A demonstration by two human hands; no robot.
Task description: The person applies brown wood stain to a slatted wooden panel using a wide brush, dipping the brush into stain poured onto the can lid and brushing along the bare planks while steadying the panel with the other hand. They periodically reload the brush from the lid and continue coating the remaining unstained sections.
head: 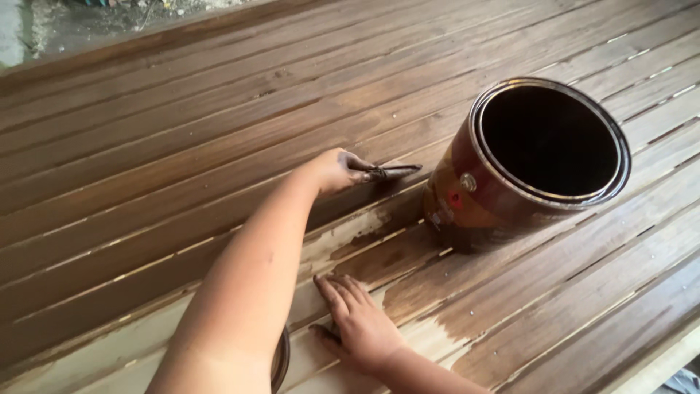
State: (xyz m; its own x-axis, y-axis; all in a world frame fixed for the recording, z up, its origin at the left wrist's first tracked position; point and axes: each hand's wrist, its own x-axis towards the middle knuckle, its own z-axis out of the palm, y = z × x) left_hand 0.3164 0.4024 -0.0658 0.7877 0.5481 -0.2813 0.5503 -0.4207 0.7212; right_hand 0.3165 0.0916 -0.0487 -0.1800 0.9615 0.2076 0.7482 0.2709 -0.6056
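Observation:
My left hand is closed around a small stain-covered brush, whose bristles rest on a dark wet slat just left of the can. My right hand lies flat, palm down and fingers spread, on a half-stained slat nearer to me. An open stain can stands on the slats to the right of the brush, its inside dark and its outside smeared brown. The wooden slatted panel is stained brown over most of its surface, with bare pale patches near my hands.
A dark round rim, perhaps the can's lid, shows partly under my left forearm. The panel's near edge runs along the bottom right. Ground with debris lies beyond the far edge at the top left.

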